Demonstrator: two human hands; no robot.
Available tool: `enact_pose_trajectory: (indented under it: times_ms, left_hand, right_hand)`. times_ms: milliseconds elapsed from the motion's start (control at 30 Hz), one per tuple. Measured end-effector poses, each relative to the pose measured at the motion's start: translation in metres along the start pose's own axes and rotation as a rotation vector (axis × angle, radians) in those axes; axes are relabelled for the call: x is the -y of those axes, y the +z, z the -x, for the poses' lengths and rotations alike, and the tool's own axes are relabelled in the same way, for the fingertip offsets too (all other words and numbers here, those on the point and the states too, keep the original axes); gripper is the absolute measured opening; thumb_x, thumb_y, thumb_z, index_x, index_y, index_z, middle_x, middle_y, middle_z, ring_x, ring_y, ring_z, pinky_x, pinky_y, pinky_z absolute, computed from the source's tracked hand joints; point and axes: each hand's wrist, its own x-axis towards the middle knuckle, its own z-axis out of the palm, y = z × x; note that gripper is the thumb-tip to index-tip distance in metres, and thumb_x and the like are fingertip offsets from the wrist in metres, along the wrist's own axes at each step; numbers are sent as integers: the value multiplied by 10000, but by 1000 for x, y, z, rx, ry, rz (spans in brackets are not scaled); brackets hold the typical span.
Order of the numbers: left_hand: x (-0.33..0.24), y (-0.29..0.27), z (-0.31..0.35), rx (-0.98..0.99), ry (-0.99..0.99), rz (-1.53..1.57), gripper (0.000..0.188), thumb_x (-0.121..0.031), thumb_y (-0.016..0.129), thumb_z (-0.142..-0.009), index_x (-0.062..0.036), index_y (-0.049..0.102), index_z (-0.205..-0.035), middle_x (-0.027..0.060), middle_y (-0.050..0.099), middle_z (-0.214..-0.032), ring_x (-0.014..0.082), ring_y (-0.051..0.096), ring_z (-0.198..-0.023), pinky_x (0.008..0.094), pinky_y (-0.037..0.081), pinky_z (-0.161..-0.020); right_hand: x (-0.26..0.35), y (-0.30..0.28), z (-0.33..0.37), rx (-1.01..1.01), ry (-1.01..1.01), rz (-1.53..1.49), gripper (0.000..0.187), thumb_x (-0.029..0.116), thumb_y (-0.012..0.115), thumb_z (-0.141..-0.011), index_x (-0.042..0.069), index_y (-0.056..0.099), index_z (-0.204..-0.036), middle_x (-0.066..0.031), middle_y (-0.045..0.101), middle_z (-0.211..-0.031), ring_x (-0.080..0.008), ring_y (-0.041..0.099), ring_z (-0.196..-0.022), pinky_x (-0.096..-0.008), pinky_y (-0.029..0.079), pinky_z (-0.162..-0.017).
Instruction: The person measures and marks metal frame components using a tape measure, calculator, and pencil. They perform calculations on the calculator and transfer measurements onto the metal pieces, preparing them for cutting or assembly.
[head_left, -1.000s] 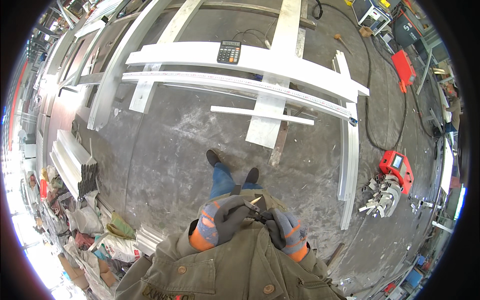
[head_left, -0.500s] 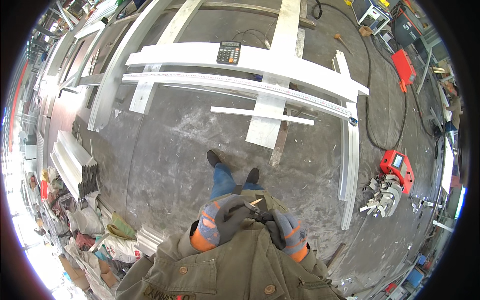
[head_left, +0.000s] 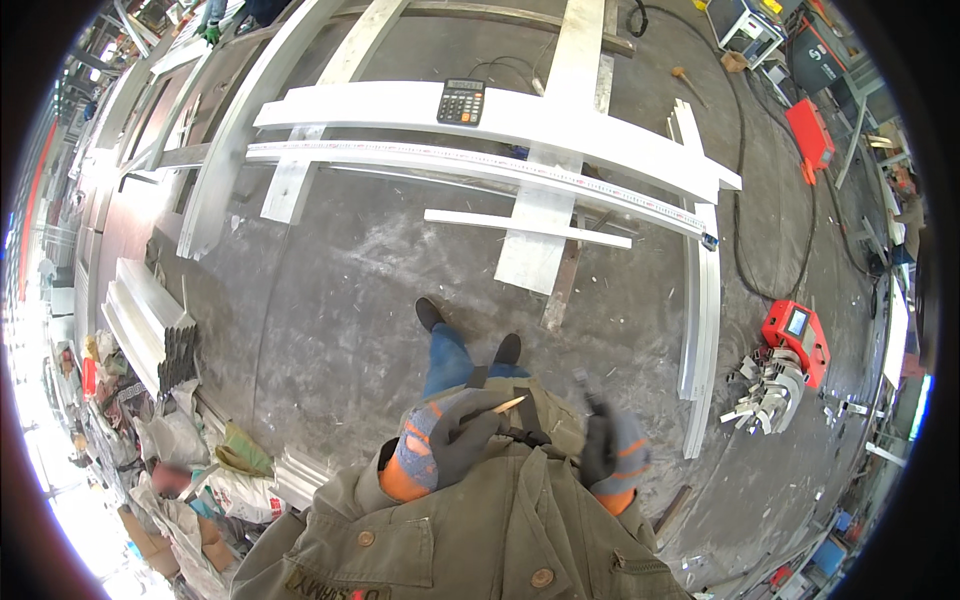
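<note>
My left hand (head_left: 462,430), in a grey and orange work glove, is closed around a pencil (head_left: 511,404) in front of my jacket. The pencil's pale sharpened tip points up and right. Apart from it, to the right, my gloved right hand (head_left: 606,448) is closed on a small dark tool (head_left: 588,392). Motion smears this tool, so its kind is unclear. Ahead, a tape measure (head_left: 708,241) is stretched along a white metal bar. A black calculator (head_left: 461,102) lies on the wide white profile (head_left: 370,105) behind it.
A short white strip (head_left: 527,228) lies across the support boards. A red machine (head_left: 795,330) with metal offcuts stands on the right floor near a dark cable (head_left: 737,230). Stacked profiles (head_left: 145,325) and sacks lie left. At the far upper left, a co-worker's green-gloved hand (head_left: 209,34) shows.
My right hand has moved right, away from my left hand, carrying the dark tool. More of the pencil now shows. A co-worker's gloved hand has appeared at the upper left.
</note>
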Motion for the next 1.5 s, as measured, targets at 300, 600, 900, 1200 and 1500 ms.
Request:
enact_pose_trajectory:
  times_ms: [300, 600, 900, 1200, 1500]
  left_hand:
    - [4, -4, -5, 65, 134, -269, 273, -123, 496, -1038, 11, 678, -1192, 38, 631, -846, 126, 581, -773, 292, 478, -709]
    - [3, -12, 2, 36, -4, -205, 306, -134, 511, -1041, 34, 663, -1247, 32, 668, -894, 97, 601, -789, 273, 496, -717]
    - [-4, 0, -2, 17, -85, -67, 274, -99, 573, -1016, 30, 666, -1238, 74, 734, -995, 106, 668, -892, 281, 542, -783]
    - [5, -1, 1, -20, 35, -73, 266, -81, 559, -1007, 13, 683, -1223, 65, 720, -964, 109, 655, -885, 265, 527, -799]
    - [-1, 0, -4, -63, 110, -253, 246, -130, 579, -984, -30, 701, -1172, 92, 686, -934, 215, 643, -821, 319, 505, -732]
  right_hand:
    - [7, 13, 14, 183, -267, -126, 291, 142, 748, -885, 1, 702, -1135, -138, 690, -853, -318, 697, -755, -395, 542, -611]
    - [-12, 2, 4, -146, 197, -51, 290, 75, 664, -864, 25, 706, -1146, -153, 642, -813, -329, 623, -702, -416, 497, -610]
    - [2, 16, 20, 236, -274, -156, 309, 129, 694, -899, -2, 680, -1179, -166, 681, -904, -355, 681, -788, -416, 541, -636]
    - [6, 5, 6, 45, -76, -132, 276, 72, 664, -887, 17, 701, -1155, -171, 683, -872, -348, 649, -769, -407, 511, -654]
    - [4, 14, 19, 139, -253, -130, 331, 153, 753, -878, 24, 695, -1176, -137, 691, -894, -323, 688, -732, -408, 538, -590]
